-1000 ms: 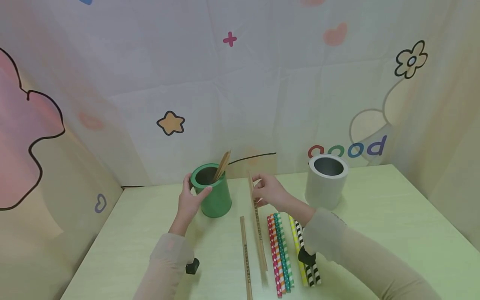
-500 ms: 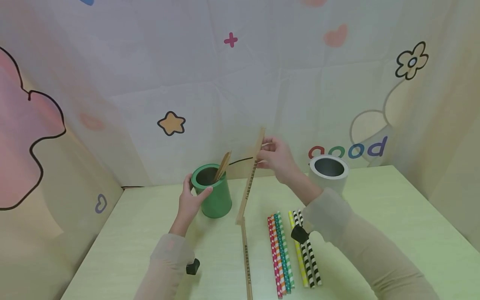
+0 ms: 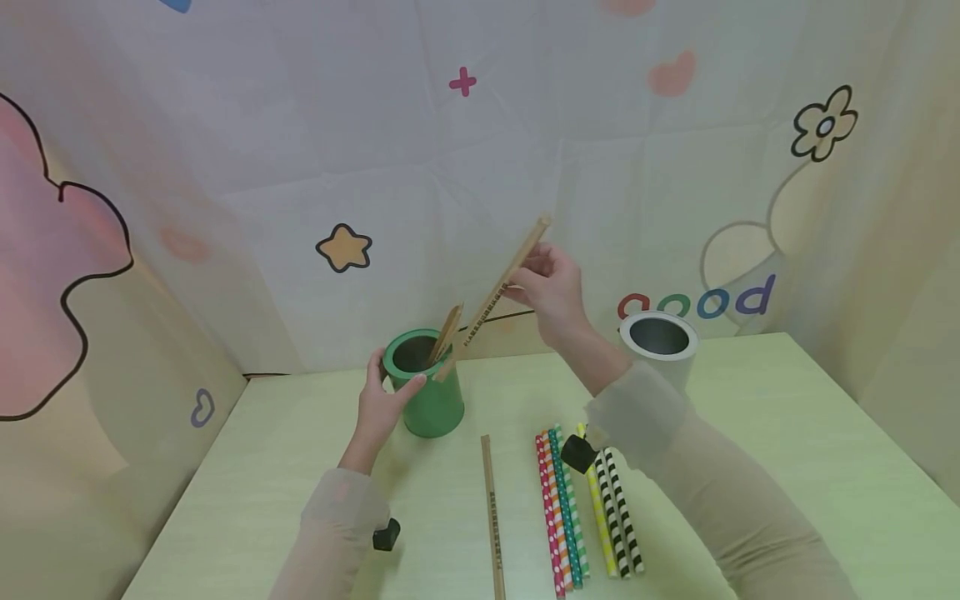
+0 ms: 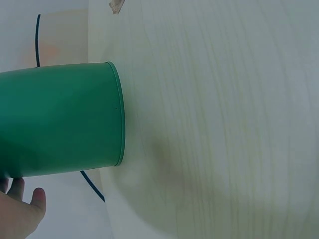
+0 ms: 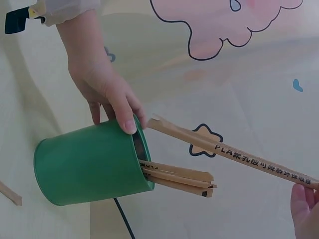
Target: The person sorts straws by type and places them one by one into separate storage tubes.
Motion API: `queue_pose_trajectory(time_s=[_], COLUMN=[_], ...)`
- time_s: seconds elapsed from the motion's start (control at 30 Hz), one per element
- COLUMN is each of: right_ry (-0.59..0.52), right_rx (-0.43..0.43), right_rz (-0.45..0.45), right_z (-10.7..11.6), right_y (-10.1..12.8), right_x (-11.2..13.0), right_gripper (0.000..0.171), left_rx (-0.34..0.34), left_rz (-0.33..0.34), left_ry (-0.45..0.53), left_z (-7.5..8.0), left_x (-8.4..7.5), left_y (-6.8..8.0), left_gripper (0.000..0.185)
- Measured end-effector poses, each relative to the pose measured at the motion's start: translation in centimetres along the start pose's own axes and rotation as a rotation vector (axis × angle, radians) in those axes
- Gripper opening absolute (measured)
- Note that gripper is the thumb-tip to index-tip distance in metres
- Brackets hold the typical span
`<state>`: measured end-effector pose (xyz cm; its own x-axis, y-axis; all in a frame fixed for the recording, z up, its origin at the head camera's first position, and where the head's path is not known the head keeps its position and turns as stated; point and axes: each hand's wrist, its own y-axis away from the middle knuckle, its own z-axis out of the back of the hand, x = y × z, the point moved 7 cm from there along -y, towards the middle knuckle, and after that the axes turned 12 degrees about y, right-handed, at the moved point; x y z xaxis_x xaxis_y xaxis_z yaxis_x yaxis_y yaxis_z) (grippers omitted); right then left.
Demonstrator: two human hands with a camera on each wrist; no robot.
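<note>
Head view shows my right hand (image 3: 551, 287) pinching a paper-wrapped straw (image 3: 495, 298) near its upper end, tilted, its lower tip right at the rim of the green cup (image 3: 427, 392). My left hand (image 3: 378, 404) grips the cup's rim, thumb over the edge, holding it on the table (image 3: 787, 467). Other wrapped straws (image 5: 179, 175) already lean inside. To seat this one well, I judge I should steepen it so the tip clears my thumb, then loosen the pinch once it is inside. Another wrapped straw (image 3: 491, 512) and patterned straws (image 3: 585, 508) lie nearby.
</note>
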<state>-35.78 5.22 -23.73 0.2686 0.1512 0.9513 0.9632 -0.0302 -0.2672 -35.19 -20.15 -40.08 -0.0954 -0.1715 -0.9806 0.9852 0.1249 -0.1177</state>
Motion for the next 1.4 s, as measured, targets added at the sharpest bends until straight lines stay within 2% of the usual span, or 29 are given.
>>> queue_pose_trajectory(time_s=[0.23,0.6,0.8,1.13,1.4], right_ry=[-0.023,0.017,0.030,0.128,0.164], right_rx=[-0.062,-0.097,-0.085,-0.045,-0.005], right_rz=[0.027,0.034,0.026,-0.008,-0.053], right_z=[-0.5,-1.3,-2.1,-3.3,-4.2], right_y=[-0.1,0.0,0.0,0.5,0.7], right_x=[-0.2,-2.8,-4.5,-6.5,-8.0], right_gripper=[0.022,0.021,0.018,0.014,0.010], left_rx=[0.002,0.000,0.001,0.006,0.003], left_rz=[0.002,0.019,0.010,0.013,0.015], left_ry=[-0.003,-0.002,-0.001,0.014,0.002], left_z=[0.0,-0.1,-0.1,0.0,0.0], left_x=[0.0,0.2,0.0,0.0,0.1], left_y=[0.0,0.0,0.1,0.0,-0.1], left_gripper=[0.088,0.088,0.087,0.087,0.087])
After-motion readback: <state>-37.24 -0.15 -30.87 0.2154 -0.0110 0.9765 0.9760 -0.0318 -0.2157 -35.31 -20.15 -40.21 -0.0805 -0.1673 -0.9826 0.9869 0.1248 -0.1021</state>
